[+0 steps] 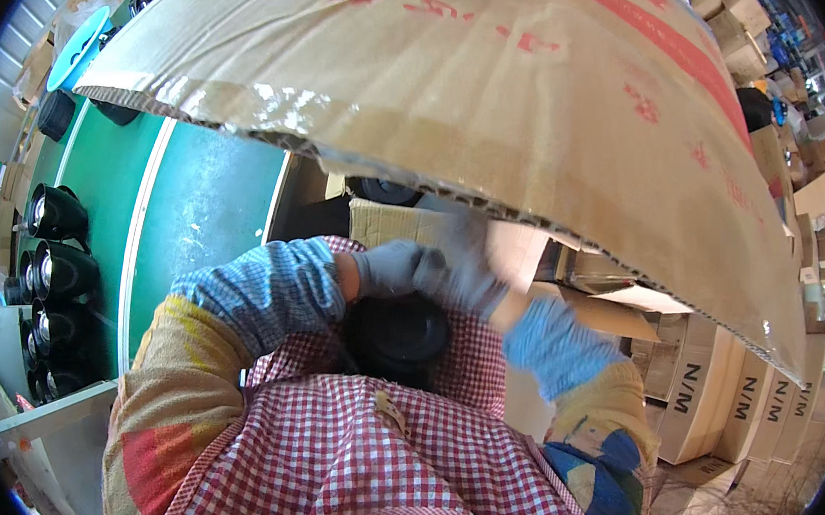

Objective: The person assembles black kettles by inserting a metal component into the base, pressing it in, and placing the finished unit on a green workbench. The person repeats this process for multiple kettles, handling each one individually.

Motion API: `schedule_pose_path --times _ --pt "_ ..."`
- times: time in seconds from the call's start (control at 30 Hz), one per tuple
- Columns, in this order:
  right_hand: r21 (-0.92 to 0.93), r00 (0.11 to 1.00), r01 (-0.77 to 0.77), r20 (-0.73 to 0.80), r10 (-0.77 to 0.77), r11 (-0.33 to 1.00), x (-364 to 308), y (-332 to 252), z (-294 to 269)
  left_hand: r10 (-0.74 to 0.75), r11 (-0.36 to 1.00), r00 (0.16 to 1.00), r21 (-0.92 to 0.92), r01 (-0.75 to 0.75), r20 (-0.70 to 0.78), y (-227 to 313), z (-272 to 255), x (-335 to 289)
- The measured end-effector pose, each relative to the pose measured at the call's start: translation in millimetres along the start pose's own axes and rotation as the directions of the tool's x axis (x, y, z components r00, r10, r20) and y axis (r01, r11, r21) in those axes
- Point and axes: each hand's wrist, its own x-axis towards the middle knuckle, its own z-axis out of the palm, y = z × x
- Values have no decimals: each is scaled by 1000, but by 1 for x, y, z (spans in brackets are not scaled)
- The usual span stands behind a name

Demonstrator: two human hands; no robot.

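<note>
My left hand (391,267), in a grey glove, is closed in front of my chest; what it holds, if anything, is hidden. Beside it is my right hand (469,272), also gloved and smeared by motion, so its fingers cannot be made out. Just below both hands, against my checked apron, is a round black pot-like object (396,334). Beyond the hands stands an open cardboard box (398,224), with another round black object (385,191) partly visible past its flap. A large cardboard sheet (428,108) with red print spans the view above the hands.
On the left runs a green conveyor belt (109,175) with white edge lines. Several black pot-like units (64,271) line its far left side. A blue round fan-like thing (78,48) is at upper left. Stacked cartons (700,393) fill the right.
</note>
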Motion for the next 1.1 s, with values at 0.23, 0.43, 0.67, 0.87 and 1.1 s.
schedule_pose_path --times 0.23,0.43,0.67,0.87,1.1 --pt "-461 388 -776 190 902 431 23 165 -20 -378 923 842 -80 377 -385 87 -86 -48" --pt "74 690 -683 390 610 726 16 42 -75 80 838 938 532 120 -337 163 -105 -77" --pt "157 720 -561 577 385 813 -17 -88 -92 100 748 983 640 -177 155 211 -77 -64" --pt "94 705 -574 563 431 814 -14 -110 -79 121 750 988 643 -154 95 173 -75 -68" --pt "135 779 -401 571 259 906 -16 -105 -76 -45 890 985 454 -37 168 159 -88 -57"
